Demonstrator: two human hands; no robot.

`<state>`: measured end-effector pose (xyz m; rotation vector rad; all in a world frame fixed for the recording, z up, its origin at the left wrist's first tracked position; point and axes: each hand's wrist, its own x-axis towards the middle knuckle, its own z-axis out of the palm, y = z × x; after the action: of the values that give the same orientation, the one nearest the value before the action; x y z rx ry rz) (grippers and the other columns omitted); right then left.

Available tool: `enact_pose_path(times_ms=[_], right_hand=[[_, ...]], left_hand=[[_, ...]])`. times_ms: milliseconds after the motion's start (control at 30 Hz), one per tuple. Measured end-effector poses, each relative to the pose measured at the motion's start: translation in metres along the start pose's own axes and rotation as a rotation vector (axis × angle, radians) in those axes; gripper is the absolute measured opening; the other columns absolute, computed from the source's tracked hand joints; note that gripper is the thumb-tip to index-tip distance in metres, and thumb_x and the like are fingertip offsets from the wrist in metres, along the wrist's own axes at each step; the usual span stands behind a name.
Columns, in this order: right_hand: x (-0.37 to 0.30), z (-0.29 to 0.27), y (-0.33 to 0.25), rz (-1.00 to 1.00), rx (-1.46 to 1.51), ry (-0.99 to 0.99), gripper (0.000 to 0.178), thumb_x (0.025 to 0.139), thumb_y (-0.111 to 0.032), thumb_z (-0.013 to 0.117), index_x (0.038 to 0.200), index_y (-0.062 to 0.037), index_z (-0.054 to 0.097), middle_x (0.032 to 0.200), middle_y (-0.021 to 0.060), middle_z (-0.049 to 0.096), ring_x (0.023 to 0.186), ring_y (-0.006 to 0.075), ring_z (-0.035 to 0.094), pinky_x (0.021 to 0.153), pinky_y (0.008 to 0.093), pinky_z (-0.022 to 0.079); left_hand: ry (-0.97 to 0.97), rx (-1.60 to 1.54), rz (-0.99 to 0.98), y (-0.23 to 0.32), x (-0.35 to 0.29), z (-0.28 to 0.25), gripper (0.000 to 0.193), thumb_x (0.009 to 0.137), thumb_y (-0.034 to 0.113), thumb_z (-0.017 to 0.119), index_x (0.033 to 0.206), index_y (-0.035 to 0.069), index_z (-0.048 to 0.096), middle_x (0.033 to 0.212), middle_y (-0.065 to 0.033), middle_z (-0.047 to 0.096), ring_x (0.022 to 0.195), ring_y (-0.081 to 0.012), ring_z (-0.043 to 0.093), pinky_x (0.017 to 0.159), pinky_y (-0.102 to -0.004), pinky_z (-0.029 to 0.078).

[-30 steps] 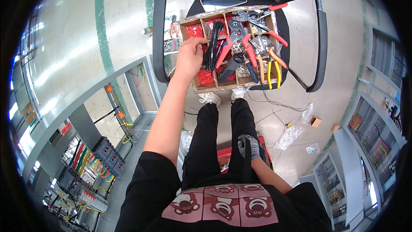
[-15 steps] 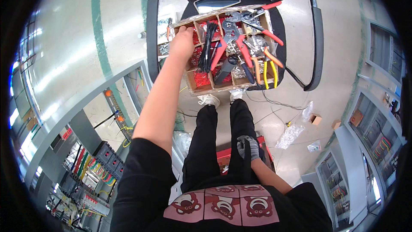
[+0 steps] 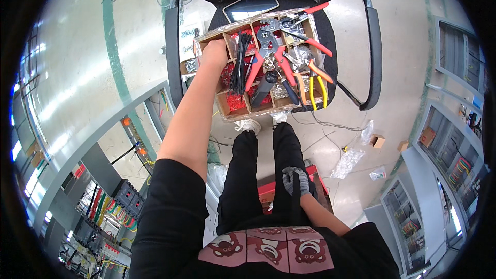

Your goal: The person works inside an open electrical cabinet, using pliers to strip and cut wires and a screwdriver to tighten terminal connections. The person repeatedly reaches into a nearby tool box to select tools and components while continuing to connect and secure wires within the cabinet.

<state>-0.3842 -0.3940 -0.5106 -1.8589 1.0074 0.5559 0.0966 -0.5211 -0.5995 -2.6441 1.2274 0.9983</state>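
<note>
My left hand, bare, reaches down into the far left compartment of a divided cardboard box. Its fingers are hidden inside. Right of it lies a bundle of black cable ties, then crimping pliers with red handles. A dark-handled screwdriver, a thick dark grey handle and yellow-handled pliers rest over the near compartments, among small red and metal parts. By my right thigh, my right hand, in a grey glove, is closed around a black strap.
The box sits on an office chair with black armrests; a phone lies behind it. Wired cabinets stand at left and right. Plastic wrapping, a small carton and loose cable lie on the floor.
My left hand has sunk deeper into the far left compartment. The view has shifted slightly, so box and chair sit further left. My right hand stays by my thigh.
</note>
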Motion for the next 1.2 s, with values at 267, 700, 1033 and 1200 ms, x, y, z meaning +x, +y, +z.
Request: enact_pose_path(times_ms=[267, 700, 1033, 1200], right_hand=[[0.003, 0.002, -0.002, -0.023, 0.016, -0.002, 0.019, 0.077, -0.015, 0.057, 0.093, -0.0076, 0.064, 0.093, 0.0147, 0.065, 0.089, 0.0335, 0.060, 0.082, 0.0425, 0.047], [0.003, 0.005, -0.001, -0.012, -0.004, -0.023, 0.020, 0.078, -0.018, 0.056, 0.094, -0.0091, 0.064, 0.093, 0.0142, 0.065, 0.089, 0.0331, 0.061, 0.082, 0.0419, 0.048], [0.002, 0.023, 0.016, 0.012, 0.054, -0.010, 0.018, 0.078, -0.019, 0.056, 0.091, -0.0098, 0.064, 0.093, 0.0138, 0.065, 0.089, 0.0330, 0.061, 0.082, 0.0425, 0.048], [-0.001, 0.021, 0.015, -0.036, 0.038, 0.031, 0.017, 0.077, -0.018, 0.056, 0.089, -0.0106, 0.065, 0.093, 0.0128, 0.066, 0.088, 0.0334, 0.061, 0.081, 0.0430, 0.048]], left_hand=[[0.344, -0.169, 0.050, -0.003, -0.028, -0.001, 0.028, 0.082, 0.003, 0.049, 0.106, 0.006, 0.064, 0.097, -0.0177, 0.065, 0.092, -0.0344, 0.064, 0.080, -0.0440, 0.050], [-0.036, -1.890, -0.185, 0.000, -0.055, -0.019, 0.019, 0.097, 0.015, 0.047, 0.099, 0.000, 0.057, 0.085, -0.0066, 0.062, 0.076, -0.0130, 0.058, 0.072, -0.0253, 0.050], [-0.159, -1.903, -0.122, 0.030, -0.075, -0.036, 0.018, 0.096, 0.020, 0.050, 0.093, 0.004, 0.057, 0.067, 0.0037, 0.043, 0.051, -0.0048, 0.034, 0.046, -0.0209, 0.028], [-0.048, -1.034, -0.002, 0.050, -0.071, -0.031, 0.024, 0.090, 0.010, 0.044, 0.104, 0.000, 0.059, 0.067, -0.0044, 0.055, 0.053, -0.0181, 0.051, 0.049, -0.0321, 0.040]])
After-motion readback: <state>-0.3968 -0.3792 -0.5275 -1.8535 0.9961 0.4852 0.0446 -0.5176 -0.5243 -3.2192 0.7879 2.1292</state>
